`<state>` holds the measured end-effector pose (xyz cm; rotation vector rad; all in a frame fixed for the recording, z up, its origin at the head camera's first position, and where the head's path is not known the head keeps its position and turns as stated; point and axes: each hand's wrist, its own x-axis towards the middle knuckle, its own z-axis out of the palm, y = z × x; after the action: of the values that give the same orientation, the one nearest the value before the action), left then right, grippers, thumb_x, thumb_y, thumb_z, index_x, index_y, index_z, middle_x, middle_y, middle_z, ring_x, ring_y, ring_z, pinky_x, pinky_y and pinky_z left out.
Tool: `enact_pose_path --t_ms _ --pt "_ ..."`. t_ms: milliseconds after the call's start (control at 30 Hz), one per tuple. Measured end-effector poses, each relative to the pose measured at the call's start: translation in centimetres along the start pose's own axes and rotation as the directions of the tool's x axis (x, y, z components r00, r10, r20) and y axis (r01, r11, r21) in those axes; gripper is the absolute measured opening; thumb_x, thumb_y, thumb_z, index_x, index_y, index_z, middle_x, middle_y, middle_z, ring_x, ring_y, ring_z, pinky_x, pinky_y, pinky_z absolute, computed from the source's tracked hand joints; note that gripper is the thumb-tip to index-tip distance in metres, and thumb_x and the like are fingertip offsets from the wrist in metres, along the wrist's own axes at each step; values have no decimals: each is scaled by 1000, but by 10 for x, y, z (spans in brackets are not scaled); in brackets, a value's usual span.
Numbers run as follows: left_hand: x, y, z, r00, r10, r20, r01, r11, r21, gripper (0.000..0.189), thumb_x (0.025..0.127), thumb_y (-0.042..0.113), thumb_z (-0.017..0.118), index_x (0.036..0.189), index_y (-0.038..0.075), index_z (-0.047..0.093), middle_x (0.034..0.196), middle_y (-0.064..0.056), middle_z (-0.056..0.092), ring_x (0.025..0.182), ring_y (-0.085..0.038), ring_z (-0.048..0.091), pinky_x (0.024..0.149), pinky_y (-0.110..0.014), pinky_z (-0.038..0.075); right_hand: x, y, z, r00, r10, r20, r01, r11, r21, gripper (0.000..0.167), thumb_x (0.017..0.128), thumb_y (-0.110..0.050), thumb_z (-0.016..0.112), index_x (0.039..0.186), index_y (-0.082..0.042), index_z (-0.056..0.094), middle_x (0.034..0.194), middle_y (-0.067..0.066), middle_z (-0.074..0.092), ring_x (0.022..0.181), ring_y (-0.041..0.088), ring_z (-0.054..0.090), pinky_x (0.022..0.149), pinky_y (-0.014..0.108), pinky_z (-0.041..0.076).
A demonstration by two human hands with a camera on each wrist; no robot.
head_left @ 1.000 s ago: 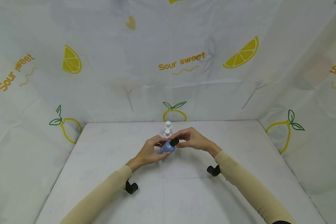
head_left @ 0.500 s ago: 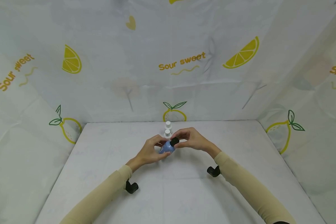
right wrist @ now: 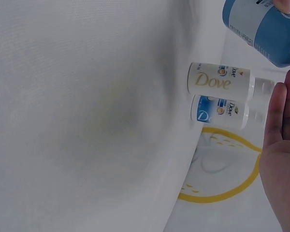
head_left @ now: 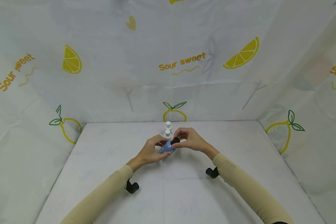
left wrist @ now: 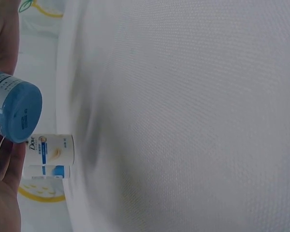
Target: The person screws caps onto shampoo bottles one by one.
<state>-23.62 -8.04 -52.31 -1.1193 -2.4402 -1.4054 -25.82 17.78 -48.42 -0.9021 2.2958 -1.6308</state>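
Observation:
My left hand (head_left: 149, 151) grips a small blue bottle (head_left: 166, 148) around its body. The bottle is held above the table, tilted with its black cap (head_left: 175, 141) toward the upper right. At that cap, the thumb and fingers of my right hand (head_left: 192, 140) pinch from the right side. The left wrist view shows the bottle's round blue base (left wrist: 26, 112). Just behind the hands stand two white Dove bottles with white caps, one behind the other: a nearer one (right wrist: 215, 79) with gold lettering and a farther one (right wrist: 217, 110) with a blue label patch.
A white cloth covers the table (head_left: 162, 193), whose back edge meets a white curtain (head_left: 114, 102) printed with lemons. Curtains also rise on the left and right sides. A black camera mount hangs from each sleeve (head_left: 100, 196), low over the table.
My right hand has shifted slightly, its fingers now drawn in around the black cap. The blue bottle and my left hand have hardly moved. Both white bottles stand as before.

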Motion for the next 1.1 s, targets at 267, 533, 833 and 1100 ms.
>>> enact_pose_path --t_ms 267,533,833,1100 --pt "1 -2 0 999 34 -5 -34 999 -6 46 86 13 92 127 1 72 115 -11 74 103 -23 75 90 -30 69 0 -2 3 1000 6 -18 -6 1000 -8 24 88 -2 88 99 -3 67 98 8 67 88 11 67 90 24 60" --pt "0 -1 1 1000 22 -7 -22 1000 -20 46 86 13 92 126 4 72 117 -11 74 104 -23 75 90 -29 68 0 -2 6 998 27 -51 -28 999 -35 27 86 -3 90 96 -4 65 96 4 65 88 13 66 87 23 59" --pt "-1 -1 0 1000 -4 6 4 1000 -22 50 85 11 92 129 -1 71 117 -12 74 105 -25 75 92 -30 68 0 -2 7 998 38 -53 -41 998 -54 29 85 -6 91 97 -5 65 94 6 65 88 15 66 88 23 60" --pt "-2 -1 0 1000 1 1 -1 1000 -23 50 85 11 92 129 -2 71 115 -12 74 104 -25 75 91 -31 68 -1 -4 6 998 57 -26 -58 996 -72 31 85 -5 92 100 -6 65 95 0 64 87 13 67 92 25 61"
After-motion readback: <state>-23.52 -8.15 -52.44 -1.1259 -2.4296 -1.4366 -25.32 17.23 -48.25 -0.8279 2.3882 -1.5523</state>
